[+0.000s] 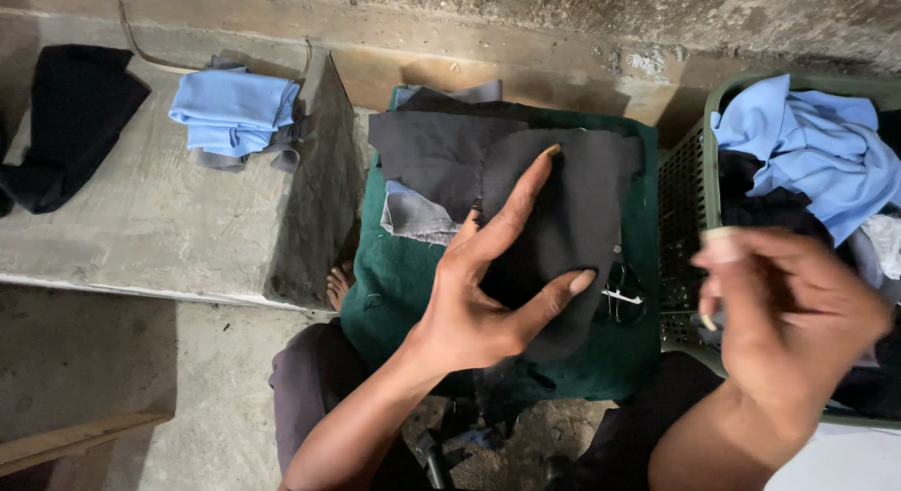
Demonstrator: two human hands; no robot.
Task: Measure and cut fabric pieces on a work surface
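I look down from the head camera and take the green cushion (394, 284) on the lap as my landmark. Far left of it, a black cloth (70, 115) lies on the concrete ledge (141, 237); nearer the cushion, on the same ledge, sits a folded pale blue cloth (235, 106) over a grey piece, seemingly set aside as a stack. On the cushion lie overlapping dark fabric pieces (441, 153), a grey scrap (413, 217) at their left edge, and one black piece (572, 219) on top. My left hand (469, 308) hovers over that black piece, fingers spread wide, holding nothing; whether the fingertips touch the cloth I cannot tell. Small scissors (621, 294) rest on the cushion's right side, within easy reach. Right of the cushion, my right hand (788, 322) has its fingers curled close; what they pinch, if anything, I cannot tell. Behind it a green mesh basket (685, 200) holds crumpled blue and dark garments (807, 153). I see no packages, labels or signs.
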